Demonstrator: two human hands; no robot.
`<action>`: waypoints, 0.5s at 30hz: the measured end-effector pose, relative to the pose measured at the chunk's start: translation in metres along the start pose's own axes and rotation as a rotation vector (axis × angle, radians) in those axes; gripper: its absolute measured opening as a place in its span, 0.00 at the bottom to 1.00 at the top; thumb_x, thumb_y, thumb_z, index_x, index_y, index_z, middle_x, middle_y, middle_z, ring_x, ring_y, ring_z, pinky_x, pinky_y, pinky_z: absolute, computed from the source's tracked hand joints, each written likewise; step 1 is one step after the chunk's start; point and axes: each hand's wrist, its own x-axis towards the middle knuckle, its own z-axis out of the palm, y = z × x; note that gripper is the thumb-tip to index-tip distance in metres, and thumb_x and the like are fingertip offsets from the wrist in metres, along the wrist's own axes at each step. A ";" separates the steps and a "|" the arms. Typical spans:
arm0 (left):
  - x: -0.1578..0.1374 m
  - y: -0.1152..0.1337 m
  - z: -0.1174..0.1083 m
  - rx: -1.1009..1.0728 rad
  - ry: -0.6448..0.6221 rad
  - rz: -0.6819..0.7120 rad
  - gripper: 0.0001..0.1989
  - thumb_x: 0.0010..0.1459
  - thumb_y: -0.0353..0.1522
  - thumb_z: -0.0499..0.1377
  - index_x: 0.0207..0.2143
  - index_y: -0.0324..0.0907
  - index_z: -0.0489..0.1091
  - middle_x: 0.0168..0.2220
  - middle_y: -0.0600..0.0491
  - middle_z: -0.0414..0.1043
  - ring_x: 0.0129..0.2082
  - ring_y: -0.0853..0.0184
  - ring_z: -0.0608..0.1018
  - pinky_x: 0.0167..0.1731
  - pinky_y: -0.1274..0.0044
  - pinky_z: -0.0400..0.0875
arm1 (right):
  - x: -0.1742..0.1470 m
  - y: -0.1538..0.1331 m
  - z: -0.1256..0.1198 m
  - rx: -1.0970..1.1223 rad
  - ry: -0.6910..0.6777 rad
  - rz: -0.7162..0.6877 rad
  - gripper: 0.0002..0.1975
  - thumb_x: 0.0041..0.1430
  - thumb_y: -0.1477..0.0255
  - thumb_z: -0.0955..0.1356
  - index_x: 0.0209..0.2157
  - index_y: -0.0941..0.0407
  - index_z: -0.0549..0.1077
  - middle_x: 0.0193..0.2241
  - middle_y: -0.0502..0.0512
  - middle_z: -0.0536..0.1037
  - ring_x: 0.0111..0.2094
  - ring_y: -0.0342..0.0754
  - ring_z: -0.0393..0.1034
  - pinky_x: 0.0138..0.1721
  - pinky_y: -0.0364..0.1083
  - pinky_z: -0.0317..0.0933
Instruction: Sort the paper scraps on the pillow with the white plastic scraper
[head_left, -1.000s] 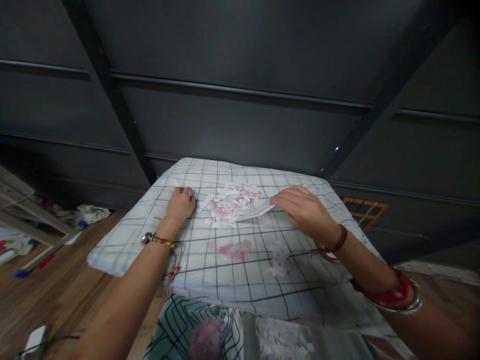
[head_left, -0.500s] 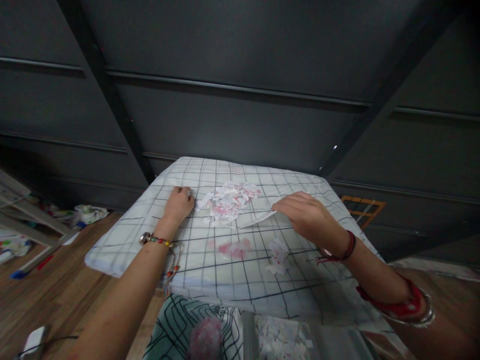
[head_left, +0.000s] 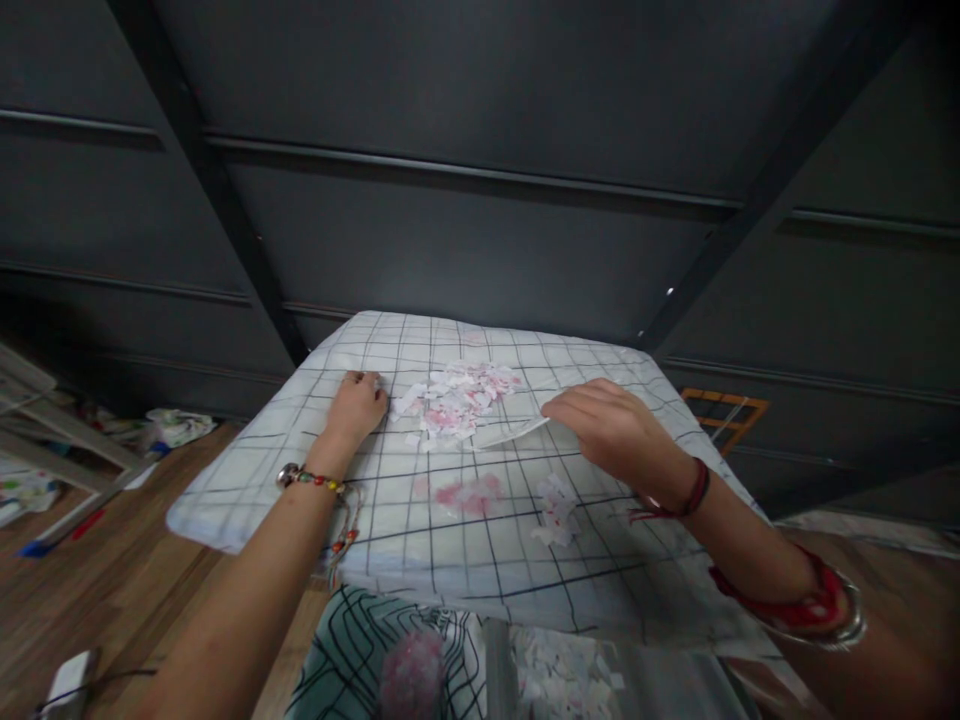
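Note:
My left hand rests on the checked cloth at the left edge of a pile of torn white and pink paper scraps. Its fingers are curled inward, and whether anything is inside them is hidden. To the right of the pile, my right hand pinches one end of a thin, see-through plastic sheet with a pale edge. The sheet's other end slants down to the pile's near right side. Closer to me lie a pink, translucent clump and a smaller heap of white scraps.
A white checked cloth covers the table, which stands against a dark panelled wall. At the near edge are a clear container of paper bits and a pink fuzzy clump on green patterned fabric. A power strip lies on the floor.
Both hands hold nearly the same places. The right hand and the sheet's pale edge have shifted very slightly left and up; the paper pile looks the same.

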 end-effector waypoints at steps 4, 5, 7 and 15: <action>-0.001 0.003 -0.002 -0.003 -0.018 -0.018 0.21 0.56 0.30 0.48 0.50 0.32 0.68 0.47 0.38 0.67 0.50 0.55 0.71 0.52 0.67 0.66 | -0.008 0.006 -0.011 -0.046 0.008 0.026 0.14 0.54 0.86 0.60 0.30 0.56 0.73 0.26 0.52 0.76 0.30 0.47 0.68 0.36 0.47 0.58; -0.001 0.003 -0.002 -0.001 -0.016 -0.018 0.21 0.56 0.30 0.48 0.50 0.32 0.69 0.47 0.38 0.67 0.50 0.55 0.71 0.52 0.67 0.66 | -0.008 0.006 -0.012 -0.053 0.023 0.026 0.15 0.54 0.87 0.60 0.31 0.57 0.73 0.26 0.53 0.76 0.31 0.47 0.68 0.37 0.47 0.58; -0.001 0.003 -0.002 0.002 -0.007 -0.010 0.20 0.56 0.30 0.48 0.49 0.33 0.69 0.46 0.39 0.67 0.50 0.55 0.70 0.53 0.67 0.66 | -0.006 0.005 -0.010 -0.057 0.046 0.018 0.16 0.53 0.87 0.59 0.32 0.57 0.73 0.27 0.53 0.76 0.31 0.47 0.68 0.37 0.47 0.58; 0.001 0.000 0.000 -0.002 0.008 0.009 0.20 0.56 0.29 0.48 0.47 0.33 0.70 0.43 0.40 0.69 0.51 0.56 0.70 0.54 0.69 0.65 | -0.011 0.017 -0.023 -0.037 -0.072 -0.031 0.16 0.53 0.87 0.59 0.29 0.56 0.73 0.26 0.53 0.76 0.31 0.46 0.68 0.37 0.46 0.59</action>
